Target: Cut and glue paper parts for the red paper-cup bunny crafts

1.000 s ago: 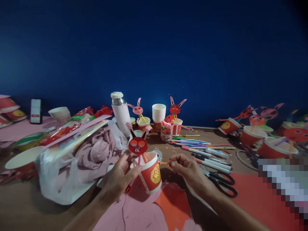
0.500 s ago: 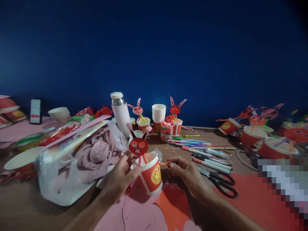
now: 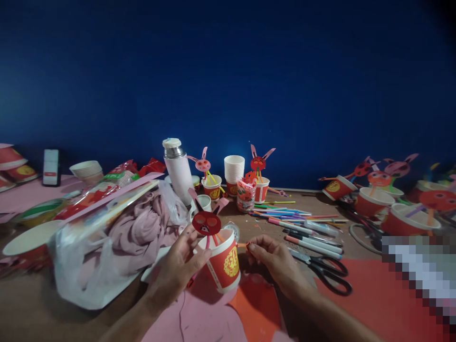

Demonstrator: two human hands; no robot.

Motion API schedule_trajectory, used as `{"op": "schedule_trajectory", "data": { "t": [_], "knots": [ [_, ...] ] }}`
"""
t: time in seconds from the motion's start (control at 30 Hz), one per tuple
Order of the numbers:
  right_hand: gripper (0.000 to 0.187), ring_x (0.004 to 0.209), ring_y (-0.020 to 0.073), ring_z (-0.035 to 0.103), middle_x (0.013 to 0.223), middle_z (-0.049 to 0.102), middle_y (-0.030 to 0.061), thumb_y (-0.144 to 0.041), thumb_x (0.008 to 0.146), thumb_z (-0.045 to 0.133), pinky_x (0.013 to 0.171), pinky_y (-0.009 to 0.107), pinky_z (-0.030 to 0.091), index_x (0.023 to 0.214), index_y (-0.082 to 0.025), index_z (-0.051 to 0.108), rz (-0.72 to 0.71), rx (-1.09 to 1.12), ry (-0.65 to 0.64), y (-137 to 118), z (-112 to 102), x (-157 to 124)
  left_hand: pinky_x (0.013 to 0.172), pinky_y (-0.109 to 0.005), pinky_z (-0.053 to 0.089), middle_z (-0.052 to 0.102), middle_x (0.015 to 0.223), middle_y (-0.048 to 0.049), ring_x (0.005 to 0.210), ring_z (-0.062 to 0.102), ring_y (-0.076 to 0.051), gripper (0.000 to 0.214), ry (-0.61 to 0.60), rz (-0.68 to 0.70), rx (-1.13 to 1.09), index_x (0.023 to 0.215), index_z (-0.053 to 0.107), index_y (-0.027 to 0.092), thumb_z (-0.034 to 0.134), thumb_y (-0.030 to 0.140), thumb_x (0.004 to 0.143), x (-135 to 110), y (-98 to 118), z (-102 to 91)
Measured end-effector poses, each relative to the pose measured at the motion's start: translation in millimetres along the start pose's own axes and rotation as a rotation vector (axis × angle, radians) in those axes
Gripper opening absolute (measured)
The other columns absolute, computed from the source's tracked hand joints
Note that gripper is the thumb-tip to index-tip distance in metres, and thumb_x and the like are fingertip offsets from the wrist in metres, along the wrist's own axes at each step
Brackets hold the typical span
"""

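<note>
My left hand point(image 3: 176, 273) wraps round the left side of a red paper cup point(image 3: 224, 263) with a gold emblem, held tilted above the table. A red paper rabbit face point(image 3: 205, 222) with pink ears stands on straws out of the cup. My right hand point(image 3: 274, 259) is just right of the cup, its fingertips pinched on a small orange strip point(image 3: 244, 245) that sticks out from the cup's side.
Black scissors point(image 3: 329, 273) and several markers point(image 3: 306, 228) lie right of my hand. A clear bag of pink cloth point(image 3: 121, 242) sits left. A white flask point(image 3: 178, 168), stacked white cups point(image 3: 234, 168) and more rabbit cups point(image 3: 374, 197) stand behind. Pink and orange paper point(image 3: 256, 304) lies below.
The rabbit face has dropped slightly and tipped to the right with the cup. My right hand has edged a little closer to the cup.
</note>
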State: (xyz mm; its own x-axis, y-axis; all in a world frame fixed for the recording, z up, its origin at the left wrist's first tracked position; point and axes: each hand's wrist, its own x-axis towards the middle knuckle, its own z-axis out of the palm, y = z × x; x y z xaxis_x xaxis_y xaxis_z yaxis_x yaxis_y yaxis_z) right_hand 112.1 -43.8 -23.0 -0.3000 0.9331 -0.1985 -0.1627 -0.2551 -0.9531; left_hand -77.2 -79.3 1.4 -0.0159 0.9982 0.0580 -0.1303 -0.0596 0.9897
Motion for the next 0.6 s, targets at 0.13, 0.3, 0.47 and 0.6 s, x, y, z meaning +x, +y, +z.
{"op": "schedule_trajectory", "data": {
  "t": [0.13,0.3,0.47,0.6],
  "knots": [
    [0.028,0.041,0.0058,0.047,0.052,0.05,-0.0052,-0.041,0.068,0.064,0.035,0.016,0.028,0.067,-0.016,0.053,-0.019,-0.052,0.024,1,-1,1,0.086,-0.035,0.046,0.057,0.117,-0.0114,0.106,0.055,-0.026,0.06,-0.074,-0.004,0.029,0.125,0.036,0.019,0.061,0.036,0.073,1,1,-2.8],
    [0.027,0.041,0.0077,0.049,0.053,0.051,-0.0047,-0.041,0.069,0.061,0.034,0.017,0.029,0.07,-0.016,0.052,-0.007,-0.051,0.024,6,-2,3,0.082,-0.036,0.047,0.059,0.111,-0.011,0.101,0.057,-0.026,0.049,-0.089,-0.035,0.013,0.114,0.039,0.017,0.06,0.038,0.075,4,-5,-5.1],
    [0.025,0.042,0.0074,0.047,0.055,0.053,-0.003,-0.039,0.072,0.058,0.039,0.019,0.034,0.07,-0.015,0.055,-0.113,-0.142,0.049,18,-11,10,0.078,-0.032,0.047,0.059,0.107,-0.0093,0.095,0.058,-0.023,0.04,-0.076,-0.053,0.06,0.103,0.042,0.018,0.06,0.039,0.074,7,-7,-3.9],
    [0.028,0.042,0.0077,0.045,0.054,0.052,-0.0025,-0.041,0.076,0.055,0.038,0.018,0.03,0.065,-0.015,0.055,-0.178,-0.26,0.041,20,-18,12,0.08,-0.032,0.046,0.06,0.107,-0.0085,0.095,0.058,-0.022,0.042,-0.043,-0.044,0.066,0.1,0.044,0.018,0.063,0.039,0.07,8,-4,0.2]
  ]
}}
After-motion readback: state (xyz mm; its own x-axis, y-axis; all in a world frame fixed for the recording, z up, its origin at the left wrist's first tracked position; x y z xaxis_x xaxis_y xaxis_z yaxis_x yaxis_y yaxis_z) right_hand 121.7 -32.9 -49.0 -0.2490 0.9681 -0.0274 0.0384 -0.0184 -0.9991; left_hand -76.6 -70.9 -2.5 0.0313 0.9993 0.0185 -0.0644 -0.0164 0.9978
